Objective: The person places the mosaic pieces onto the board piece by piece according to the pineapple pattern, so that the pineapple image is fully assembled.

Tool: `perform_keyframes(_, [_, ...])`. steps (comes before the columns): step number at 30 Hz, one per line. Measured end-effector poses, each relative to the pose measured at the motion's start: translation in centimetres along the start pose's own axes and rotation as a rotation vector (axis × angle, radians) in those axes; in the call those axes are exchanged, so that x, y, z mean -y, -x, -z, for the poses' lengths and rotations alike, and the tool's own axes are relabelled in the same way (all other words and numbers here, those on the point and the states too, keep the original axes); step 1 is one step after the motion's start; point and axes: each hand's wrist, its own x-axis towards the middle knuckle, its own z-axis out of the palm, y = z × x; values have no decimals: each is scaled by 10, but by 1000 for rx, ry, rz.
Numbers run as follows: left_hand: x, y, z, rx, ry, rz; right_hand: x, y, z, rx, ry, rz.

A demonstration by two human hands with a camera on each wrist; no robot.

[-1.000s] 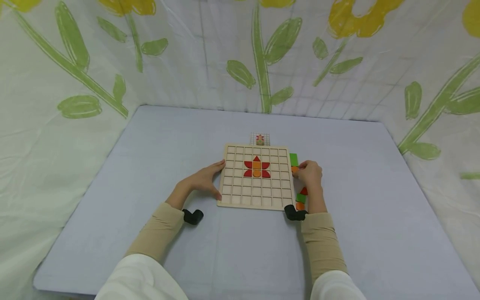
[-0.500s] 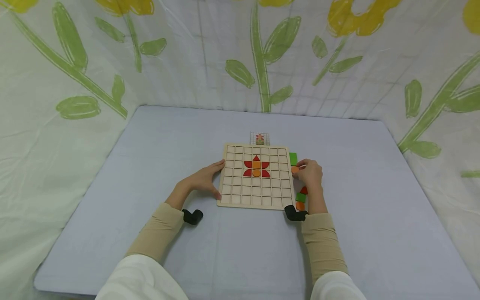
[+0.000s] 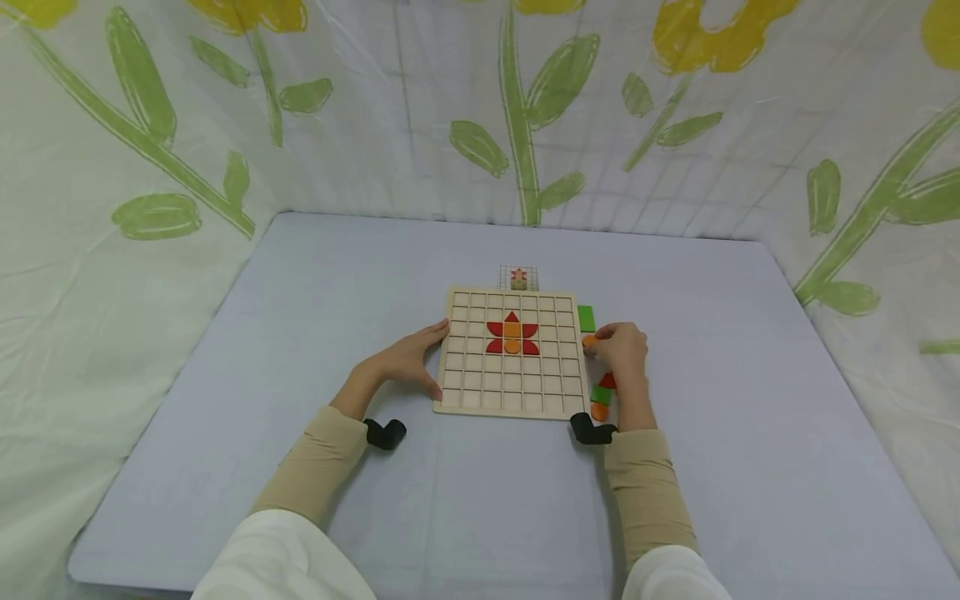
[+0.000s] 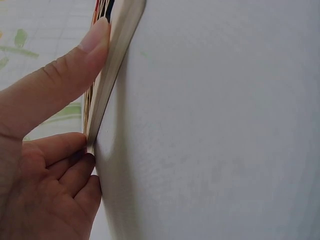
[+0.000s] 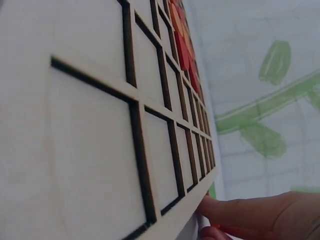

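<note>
Head view: orange piece (image 3: pixel 589 340) juts from right grip (image 3: pixel 624 348) toward board (image 3: pixel 542 388)

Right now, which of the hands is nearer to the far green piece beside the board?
Right: the right hand is just on the person's side of the far green piece; the left hand is across the board, at its left edge.

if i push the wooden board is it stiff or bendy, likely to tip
The wooden board probably stays stiff: its edges run straight. Lying flat on the table, it would likely slide rather than tip. The red pieces, set in shallow cells, might spill if it tilted.
</note>
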Motion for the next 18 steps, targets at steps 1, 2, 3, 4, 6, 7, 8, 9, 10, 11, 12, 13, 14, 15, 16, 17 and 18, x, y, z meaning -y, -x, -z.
perform_keyframes(1, [0, 0, 0, 0, -1, 1, 0, 1, -1, -8, -10, 8])
perform_keyframes(2, [1, 0, 0, -1, -2, 1, 0, 2, -2, -18, -18, 17])
perform_keyframes(3, [1, 0, 0, -2, -3, 1, -1, 3, -2, -28, -27, 25])
perform_keyframes(4, [1, -1, 0, -3, -4, 0, -1, 4, -3, -37, -34, 34])
perform_keyframes(6, [1, -1, 0, -4, -7, -3, 0, 6, -3, -50, -41, 48])
perform_keyframes(7, [1, -1, 0, -5, -9, -5, 0, 6, -3, -54, -47, 53])
perform_keyframes(8, [1, -1, 0, -6, -11, -5, 1, 6, -4, -54, -55, 58])
perform_keyframes(9, [1, -1, 0, -5, -10, -2, 3, 6, -4, -49, -63, 66])
perform_keyframes(10, [1, -1, 0, -5, -10, -1, 5, 6, -6, -38, -77, 74])
perform_keyframes(11, [1, -1, 0, -4, -7, 0, 7, 7, -7, -22, -87, 86])
perform_keyframes(12, [2, -1, 0, -3, -4, 0, 8, 7, -10, -9, -97, 103])
perform_keyframes(13, [2, -1, 0, -3, 4, -4, 10, 8, -13, 5, -107, 126])
perform_keyframes(14, [4, -1, 0, -5, 13, -11, 12, 10, -16, 24, -117, 147])
perform_keyframes(15, [4, -1, 0, -4, 23, -16, 14, 11, -19, 41, -120, 173])
perform_keyframes(16, [5, -1, 0, -5, 29, -24, 16, 13, -22, 54, -120, 197])
perform_keyframes(17, [8, -1, -1, -10, 30, -47, 18, 14, -24, 65, -117, 218])
perform_keyframes(18, [8, -1, -1, -10, 34, -54, 20, 16, -27, 75, -118, 234])
